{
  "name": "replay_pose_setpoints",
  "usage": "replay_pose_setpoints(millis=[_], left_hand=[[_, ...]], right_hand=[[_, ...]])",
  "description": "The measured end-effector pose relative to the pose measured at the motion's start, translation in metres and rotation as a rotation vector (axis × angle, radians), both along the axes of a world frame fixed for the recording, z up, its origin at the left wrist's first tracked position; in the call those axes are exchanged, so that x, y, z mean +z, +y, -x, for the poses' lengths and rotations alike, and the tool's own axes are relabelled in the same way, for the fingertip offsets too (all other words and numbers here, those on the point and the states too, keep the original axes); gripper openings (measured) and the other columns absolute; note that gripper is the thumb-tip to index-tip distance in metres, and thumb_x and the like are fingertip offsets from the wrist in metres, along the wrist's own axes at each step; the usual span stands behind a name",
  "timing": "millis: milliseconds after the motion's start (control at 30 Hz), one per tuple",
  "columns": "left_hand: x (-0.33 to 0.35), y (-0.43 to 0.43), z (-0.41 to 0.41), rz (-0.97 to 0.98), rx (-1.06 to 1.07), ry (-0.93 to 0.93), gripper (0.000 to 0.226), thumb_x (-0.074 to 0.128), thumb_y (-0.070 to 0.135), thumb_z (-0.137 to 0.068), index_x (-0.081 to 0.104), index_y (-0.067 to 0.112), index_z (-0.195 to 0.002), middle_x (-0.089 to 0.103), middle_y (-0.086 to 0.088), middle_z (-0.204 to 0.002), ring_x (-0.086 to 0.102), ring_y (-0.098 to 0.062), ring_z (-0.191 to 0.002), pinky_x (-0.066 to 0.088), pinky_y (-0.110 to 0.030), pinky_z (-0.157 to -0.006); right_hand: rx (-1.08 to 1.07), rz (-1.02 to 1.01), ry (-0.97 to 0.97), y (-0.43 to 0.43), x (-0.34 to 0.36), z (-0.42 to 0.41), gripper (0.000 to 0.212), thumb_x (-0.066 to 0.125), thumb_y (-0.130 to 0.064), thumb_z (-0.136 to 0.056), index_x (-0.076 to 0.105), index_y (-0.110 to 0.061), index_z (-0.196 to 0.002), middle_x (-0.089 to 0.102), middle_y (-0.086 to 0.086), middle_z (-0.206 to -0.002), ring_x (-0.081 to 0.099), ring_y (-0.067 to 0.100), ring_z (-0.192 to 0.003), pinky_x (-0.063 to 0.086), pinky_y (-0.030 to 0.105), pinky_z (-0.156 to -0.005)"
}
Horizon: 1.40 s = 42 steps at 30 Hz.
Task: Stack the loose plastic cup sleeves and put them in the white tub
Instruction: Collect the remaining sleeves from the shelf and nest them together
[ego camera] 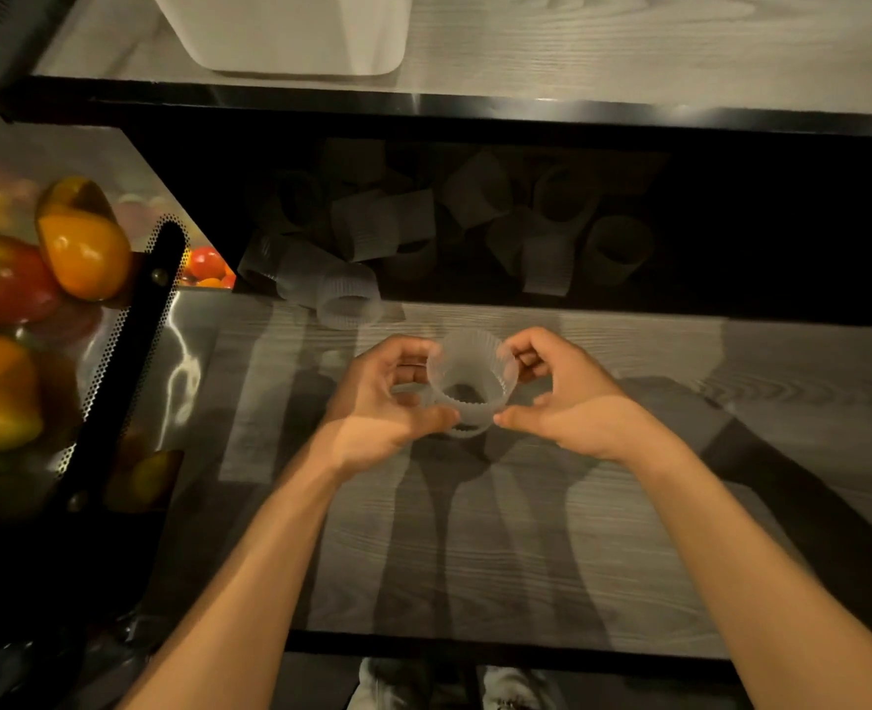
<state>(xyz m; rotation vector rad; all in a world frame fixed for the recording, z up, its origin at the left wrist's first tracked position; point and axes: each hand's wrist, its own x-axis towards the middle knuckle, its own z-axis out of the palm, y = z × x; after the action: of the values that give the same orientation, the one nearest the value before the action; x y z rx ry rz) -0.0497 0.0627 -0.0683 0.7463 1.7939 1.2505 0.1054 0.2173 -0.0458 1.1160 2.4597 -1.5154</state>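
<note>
Grey wood-grain covers the lower shelf [526, 530] on which you work; order your attention from it downward in size. Above it, on the upper shelf [628, 43], stands the white tub [290, 38], well apart from your hands and reachable only by lifting past the black shelf edge. Behind your hands, in the shadow under that upper shelf, the loose sleeves [449, 222] lie scattered, some on their sides; one ribbed sleeve [349, 299] lies nearest, just beyond your left hand.

Both hands grip the translucent stack of sleeves [470, 381], held between them just above the shelf. Your left hand [393, 397] closes on its left wall, thumb low at the front; your right hand [562, 397] closes on its right wall in the same way. How many sleeves are nested cannot be told.

To seat the sleeves well, keep both rims level and press evenly from both sides. Squeeze lightly: the thin walls will likely buckle. Align the ribs before you push down.
</note>
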Motion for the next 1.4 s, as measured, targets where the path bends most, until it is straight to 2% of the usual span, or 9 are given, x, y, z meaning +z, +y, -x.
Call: replay_pose_setpoints(millis=[233,467,567,667,833,967,1100,1200,1400], left_hand=[[-0.003,-0.001,-0.004,0.098,-0.062,0.371,0.059,0.093,0.020,-0.066,0.058,0.032,-0.113,0.059,0.023,-0.110,0.056,0.010,-0.105,0.045,-0.017,-0.087],[-0.014,-0.010,0.017,0.171,-0.007,0.244,0.086,0.089,0.012,-0.070,0.046,0.033,-0.141,0.047,0.011,-0.143,0.049,-0.008,-0.127,0.046,-0.021,-0.091],[-0.017,-0.008,0.036,0.150,0.197,0.262,0.073,0.078,0.007,-0.081,0.047,0.028,-0.143,0.048,0.006,-0.143,0.050,-0.010,-0.128,0.052,-0.040,-0.103],[-0.002,0.003,0.055,0.168,0.273,0.402,0.069,0.073,0.009,-0.087,0.043,0.021,-0.147,0.045,0.003,-0.146,0.043,-0.006,-0.129,0.045,-0.034,-0.109],[0.023,0.044,0.092,0.309,0.214,0.803,0.049,0.076,0.022,-0.084,0.056,0.007,-0.126,0.056,-0.013,-0.126,0.052,-0.031,-0.123,0.048,-0.042,-0.102],[0.038,0.077,0.109,0.516,0.059,0.941,0.027,0.071,0.036,-0.089,0.064,0.010,-0.083,0.068,-0.011,-0.093,0.068,-0.032,-0.096,0.057,-0.039,-0.083],[0.034,0.094,0.119,0.748,-0.115,0.936,0.037,0.056,0.046,-0.099,0.065,0.012,-0.089,0.054,-0.007,-0.087,0.062,-0.033,-0.109,0.045,-0.036,-0.080],[0.023,0.094,0.123,0.739,-0.112,0.892,0.040,0.055,0.042,-0.101,0.069,0.006,-0.109,0.055,-0.009,-0.093,0.061,-0.034,-0.109,0.042,-0.035,-0.078],[0.004,0.089,0.127,0.650,-0.035,0.851,0.033,0.054,0.038,-0.102,0.065,0.008,-0.092,0.049,-0.004,-0.077,0.060,-0.031,-0.090,0.040,-0.034,-0.071]], right_hand=[[0.033,-0.082,-0.057,-0.006,-0.005,0.003,0.050,0.087,-0.019,-0.075,0.055,-0.038,-0.108,0.060,-0.016,-0.108,0.057,0.005,-0.105,0.051,0.029,-0.086],[0.164,-0.233,-0.267,0.006,-0.003,0.013,0.069,0.064,0.004,-0.083,0.049,-0.030,-0.141,0.051,-0.009,-0.134,0.050,0.012,-0.124,0.049,0.032,-0.099],[0.088,-0.260,-0.165,0.013,-0.003,0.029,0.043,0.060,-0.007,-0.092,0.057,-0.025,-0.131,0.058,-0.007,-0.122,0.056,0.008,-0.108,0.048,0.026,-0.089],[0.034,-0.153,-0.070,0.016,0.000,0.059,0.023,0.061,-0.017,-0.096,0.063,-0.024,-0.118,0.065,-0.005,-0.106,0.064,0.010,-0.096,0.055,0.030,-0.086],[-0.302,0.343,0.021,0.023,-0.006,0.116,0.005,0.060,-0.017,-0.098,0.064,-0.017,-0.095,0.071,0.010,-0.106,0.070,0.024,-0.102,0.058,0.043,-0.094],[-0.361,0.026,-0.032,0.032,-0.013,0.144,0.019,0.063,-0.026,-0.096,0.061,-0.009,-0.087,0.064,0.008,-0.096,0.064,0.029,-0.103,0.053,0.035,-0.084],[-0.030,-0.443,-0.097,0.043,-0.021,0.159,0.056,0.066,-0.022,-0.091,0.050,-0.016,-0.144,0.050,0.012,-0.142,0.048,0.032,-0.131,0.046,0.037,-0.103],[0.041,-0.455,-0.175,0.048,-0.027,0.172,0.069,0.066,-0.025,-0.092,0.036,-0.019,-0.155,0.041,0.013,-0.153,0.040,0.034,-0.140,0.039,0.039,-0.112],[-0.124,-0.287,-0.064,0.054,-0.030,0.197,0.076,0.051,-0.051,-0.100,0.020,-0.018,-0.161,0.029,0.008,-0.164,0.032,0.029,-0.149,0.028,0.036,-0.120]])
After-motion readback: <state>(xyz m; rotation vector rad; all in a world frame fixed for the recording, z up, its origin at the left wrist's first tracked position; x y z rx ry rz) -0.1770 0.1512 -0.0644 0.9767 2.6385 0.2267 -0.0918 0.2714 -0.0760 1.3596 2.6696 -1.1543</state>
